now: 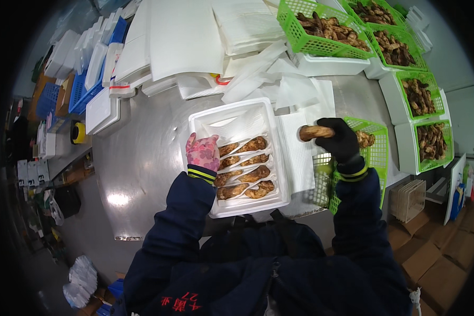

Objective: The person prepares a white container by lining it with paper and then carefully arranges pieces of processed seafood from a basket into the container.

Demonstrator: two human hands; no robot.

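In the middle of the metal table stands a white foam box (pixel 281 166). Brown mushrooms (pixel 257 173) lie in it in two columns, with folds of white paper (pixel 243 123) between the rows. My left hand (pixel 202 153), in a pink floral glove, rests over the box's left rim; whether its fingers grip the rim or paper is unclear. Right of the box, my right hand (pixel 339 138) in a black glove is shut on a thick-stemmed mushroom (pixel 310 133), its blunt end pointing left. Behind that hand sits a green plastic basket (pixel 381 158) with a mushroom (pixel 365 139) visible inside.
Green baskets of mushrooms (pixel 331 31) stand on foam boxes at the back right and along the right side. White paper sheets (pixel 185 35) are stacked at the back. A blue crate (pixel 79 93) and foam lids (pixel 102 110) stand left. Flattened cardboard (pixel 430 256) lies below right.
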